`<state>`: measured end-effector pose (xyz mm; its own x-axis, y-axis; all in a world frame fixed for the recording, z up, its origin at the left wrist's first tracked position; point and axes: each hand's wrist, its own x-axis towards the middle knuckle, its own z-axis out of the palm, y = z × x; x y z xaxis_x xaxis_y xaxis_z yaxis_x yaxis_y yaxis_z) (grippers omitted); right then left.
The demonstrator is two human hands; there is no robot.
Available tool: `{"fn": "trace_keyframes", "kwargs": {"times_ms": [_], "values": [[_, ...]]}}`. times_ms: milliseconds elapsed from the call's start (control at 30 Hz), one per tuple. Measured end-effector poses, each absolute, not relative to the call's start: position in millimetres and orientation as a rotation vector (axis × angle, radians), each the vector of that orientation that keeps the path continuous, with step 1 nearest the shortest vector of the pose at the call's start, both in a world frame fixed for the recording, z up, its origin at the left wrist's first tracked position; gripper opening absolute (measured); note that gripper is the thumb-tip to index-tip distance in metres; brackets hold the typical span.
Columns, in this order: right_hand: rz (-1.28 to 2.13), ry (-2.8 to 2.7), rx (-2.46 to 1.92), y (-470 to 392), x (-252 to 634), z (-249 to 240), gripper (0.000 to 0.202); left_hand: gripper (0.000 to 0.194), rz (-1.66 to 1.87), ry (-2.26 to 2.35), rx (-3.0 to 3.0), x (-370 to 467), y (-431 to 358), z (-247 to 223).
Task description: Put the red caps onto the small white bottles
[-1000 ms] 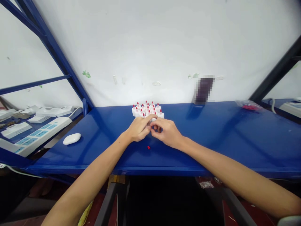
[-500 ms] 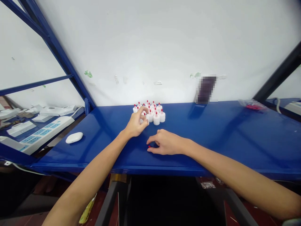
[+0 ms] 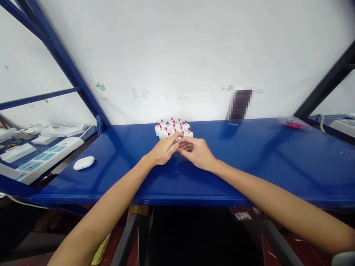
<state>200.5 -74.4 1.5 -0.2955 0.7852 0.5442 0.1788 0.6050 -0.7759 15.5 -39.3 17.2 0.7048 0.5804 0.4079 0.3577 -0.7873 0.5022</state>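
Note:
Several small white bottles [image 3: 162,132] with red caps stand upright in a tight group on the blue table [image 3: 249,159], close to the wall. At the front of the group, my left hand [image 3: 163,149] is closed with thumb and forefinger near each other; what sits between them is hidden. My right hand [image 3: 199,153] meets its fingertips, pinching a tiny red cap [image 3: 179,146] that barely shows. The fingers of both hands cover part of the front bottles.
A white rounded case [image 3: 83,163] lies at the table's left. Beyond the blue frame is a power strip [image 3: 52,157] among white boxes. A pixelated dark object [image 3: 240,105] leans on the wall. To the right lies a clear bag [image 3: 295,123] with red pieces.
My right hand has risen from the table near the front edge, bringing the red cap up to my left fingertips. My left hand stays by the bottles, its fingers closer together.

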Motion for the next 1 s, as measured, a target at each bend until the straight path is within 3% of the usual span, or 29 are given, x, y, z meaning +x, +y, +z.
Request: {"fn": "trace_keyframes", "kwargs": {"times_ms": [133,267,367,733,833,1000], "values": [[0.581,-1.843,-0.759,-74,201,5,0.010,0.053,0.861,0.782,2.556,15,-37,19],[0.419,-1.870,-0.931,-68,205,6,0.008,0.054,1.429,0.981,2.442,4,-26,18],[0.312,-2.007,-1.071,-62,207,4,0.011,0.049,1.603,1.025,2.321,-1,-21,16],[0.237,-2.005,-1.010,-61,210,4,0.019,0.043,1.110,0.890,2.433,12,-27,11],[0.361,-1.903,-0.961,-62,210,3,0.015,0.039,0.940,0.923,2.515,10,-27,13],[0.646,-1.708,-0.776,-72,202,7,0.008,0.047,1.016,0.736,2.169,19,-36,13]]}}
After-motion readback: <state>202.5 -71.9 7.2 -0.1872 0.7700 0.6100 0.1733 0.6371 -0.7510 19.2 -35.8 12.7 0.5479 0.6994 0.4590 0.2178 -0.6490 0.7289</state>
